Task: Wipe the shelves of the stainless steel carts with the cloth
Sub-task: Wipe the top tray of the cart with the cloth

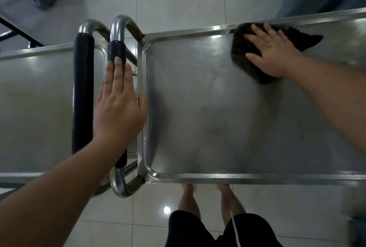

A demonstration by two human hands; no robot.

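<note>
Two stainless steel carts stand end to end below me. The right cart's top shelf (208, 108) fills the middle and right of the view. A dark cloth (243, 48) lies on it near the far rim. My right hand (271, 52) presses flat on the cloth with straight, spread fingers. My left hand (118, 104) rests flat on the black-padded push handle (116, 52) of the right cart, fingers straight and together, thumb touching the shelf's left rim.
The left cart's shelf (35, 108) lies at the left, with its own black-padded handle (83, 92) beside the other one. Pale floor tiles surround the carts. My legs and feet (206, 199) stand at the near rim. Blue fabric hangs at top left and top right.
</note>
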